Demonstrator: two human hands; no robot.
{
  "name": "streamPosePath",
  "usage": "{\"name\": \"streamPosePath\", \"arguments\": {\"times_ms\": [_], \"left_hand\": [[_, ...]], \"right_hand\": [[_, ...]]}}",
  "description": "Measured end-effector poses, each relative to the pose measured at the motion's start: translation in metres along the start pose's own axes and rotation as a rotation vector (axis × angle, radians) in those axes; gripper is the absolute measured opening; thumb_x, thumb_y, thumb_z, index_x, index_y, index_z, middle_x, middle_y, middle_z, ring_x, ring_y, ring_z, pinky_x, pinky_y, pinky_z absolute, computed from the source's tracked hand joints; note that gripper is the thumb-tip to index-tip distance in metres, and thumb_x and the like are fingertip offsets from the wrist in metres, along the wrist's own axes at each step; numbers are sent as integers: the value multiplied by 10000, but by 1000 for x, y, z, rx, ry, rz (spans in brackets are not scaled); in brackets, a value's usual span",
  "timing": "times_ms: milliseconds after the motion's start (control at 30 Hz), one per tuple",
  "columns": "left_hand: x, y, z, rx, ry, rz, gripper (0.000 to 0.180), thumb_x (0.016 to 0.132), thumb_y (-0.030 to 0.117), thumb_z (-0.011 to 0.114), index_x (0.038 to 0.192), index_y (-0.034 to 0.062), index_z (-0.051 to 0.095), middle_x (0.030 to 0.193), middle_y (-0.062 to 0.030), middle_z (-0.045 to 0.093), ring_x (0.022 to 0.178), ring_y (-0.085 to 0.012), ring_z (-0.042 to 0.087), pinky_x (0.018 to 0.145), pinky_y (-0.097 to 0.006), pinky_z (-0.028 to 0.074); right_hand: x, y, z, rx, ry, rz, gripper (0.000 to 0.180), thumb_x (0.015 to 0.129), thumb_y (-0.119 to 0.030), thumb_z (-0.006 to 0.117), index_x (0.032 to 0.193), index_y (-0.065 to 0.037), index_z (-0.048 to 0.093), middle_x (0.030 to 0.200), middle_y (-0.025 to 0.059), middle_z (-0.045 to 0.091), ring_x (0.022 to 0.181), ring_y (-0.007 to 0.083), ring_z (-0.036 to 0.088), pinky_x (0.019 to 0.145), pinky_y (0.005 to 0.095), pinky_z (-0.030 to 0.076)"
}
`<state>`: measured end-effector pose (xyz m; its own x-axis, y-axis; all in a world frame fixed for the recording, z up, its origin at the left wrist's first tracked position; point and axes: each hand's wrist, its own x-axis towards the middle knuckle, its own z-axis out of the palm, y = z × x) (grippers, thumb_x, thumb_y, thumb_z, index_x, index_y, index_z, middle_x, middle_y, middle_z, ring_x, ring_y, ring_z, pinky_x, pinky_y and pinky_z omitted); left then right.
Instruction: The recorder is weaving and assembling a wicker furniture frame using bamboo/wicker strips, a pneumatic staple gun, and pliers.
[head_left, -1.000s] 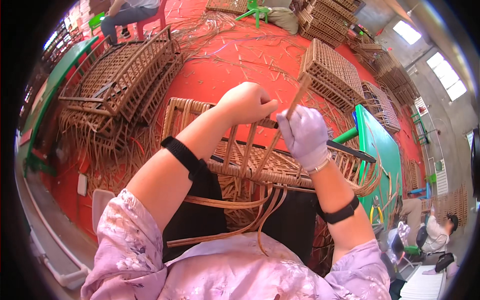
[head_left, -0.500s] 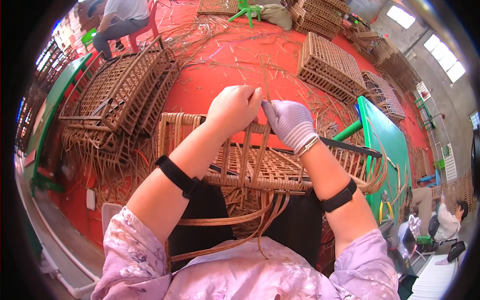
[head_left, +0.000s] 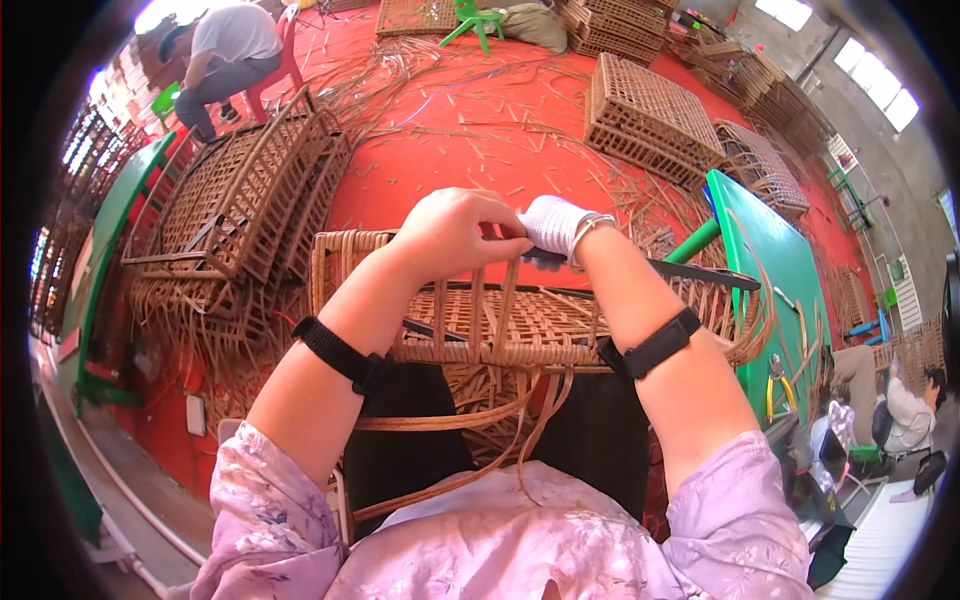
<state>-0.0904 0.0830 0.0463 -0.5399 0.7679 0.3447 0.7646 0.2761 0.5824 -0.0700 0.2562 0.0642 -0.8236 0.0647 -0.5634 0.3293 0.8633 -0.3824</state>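
Observation:
A half-woven rattan basket [head_left: 500, 325] rests on my lap, its rim facing me and loose strips hanging over my knees. My left hand [head_left: 455, 232], bare, is closed around the upright rattan strips [head_left: 505, 300] at the basket's far edge. My right hand [head_left: 555, 225], in a white glove, pinches the same strips right beside the left hand; the two hands touch. A black band sits on each forearm. The fingertips are hidden behind the knuckles.
Stacked wicker crates [head_left: 240, 195] lie to my left, and more crates [head_left: 645, 115] at the far right on the red floor strewn with cane offcuts. A green table [head_left: 775, 270] stands to the right. One person [head_left: 230, 50] sits far left, another [head_left: 895, 390] at right.
Both hands have come down from a raised pull on a long strip and drawn together low at the basket's far edge. My view has tilted downward.

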Motion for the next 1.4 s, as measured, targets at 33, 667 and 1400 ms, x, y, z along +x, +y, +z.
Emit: {"name": "streamPosePath", "arguments": {"times_ms": [33, 667, 1400], "left_hand": [[0, -1, -1, 0, -29, -29, 250, 771, 341, 740, 890, 121, 759, 793, -59, 697, 731, -237, 659, 701, -365, 524], [10, -15, -1, -192, -167, -245, 317, 818, 366, 733, 895, 60, 765, 734, -100, 694, 670, -179, 639, 676, -338, 511], [-111, 79, 51, 293, 275, -362, 226, 854, 207, 680, 1034, 74, 707, 1084, -88, 656, 979, -282, 612, 830, -407, 473]], "right_hand": [[-9, -6, 1, -5, 102, 61, 375, 925, -380, 536, 849, -35, 664, 710, 94, 640, 629, 258, 638, 611, 401, 522], [-32, 41, 113, 1215, 282, -299, 261, 994, -208, 521, 1086, 19, 609, 801, 44, 632, 658, 126, 612, 615, 263, 518], [-22, 45, 128, 764, 635, -346, 456, 1001, -363, 473, 860, 26, 666, 663, 154, 631, 640, 266, 631, 641, 388, 477]]}}
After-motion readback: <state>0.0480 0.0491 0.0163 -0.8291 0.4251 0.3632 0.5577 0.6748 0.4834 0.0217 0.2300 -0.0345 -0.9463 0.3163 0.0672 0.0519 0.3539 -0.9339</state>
